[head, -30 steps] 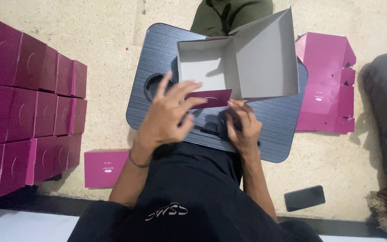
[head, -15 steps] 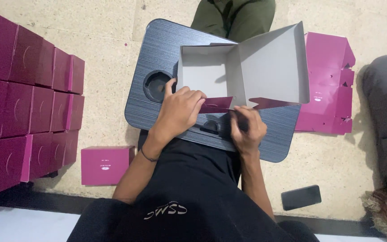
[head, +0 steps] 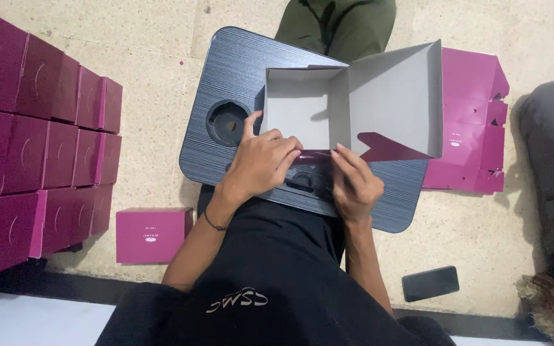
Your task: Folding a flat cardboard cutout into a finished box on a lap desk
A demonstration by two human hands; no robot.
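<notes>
Head view, looking down at a person seated on the floor with a dark lap desk (head: 238,70) across the thighs.

Half-folded box (head: 328,106): grey card inside, magenta outside. It stands on the desk's far half, open side up, with a tall flap (head: 395,96) raised on its right. A magenta tab (head: 389,146) shows at the flap's lower edge.

Left hand (head: 263,161): laid over the box's near wall, fingers curled down onto the magenta edge, forefinger pointing up along the left corner. Pressing and gripping the card, not clenched into a fist.

Right hand (head: 354,186): just right of the left hand, fingertips pinching the near edge of the box where the magenta strip (head: 315,155) runs. Both hands touch the same front wall, close together.

Desk detail: round cup recess (head: 227,123) left of the box, just beside the left forefinger; a shallow slot partly covered by the hands.

Surroundings: stack of finished magenta boxes (head: 33,141) along the left on the tiled floor (head: 155,38), well apart from the desk. One single closed magenta box (head: 151,234) lies on the floor near the left elbow. Flat unfolded magenta blanks (head: 476,128) lie right of the desk, partly behind the raised flap. A dark phone (head: 430,283) rests on the floor near the right forearm. Another person's green trouser leg (head: 338,22) shows beyond the desk; grey cloth (head: 553,147) at the right edge.
</notes>
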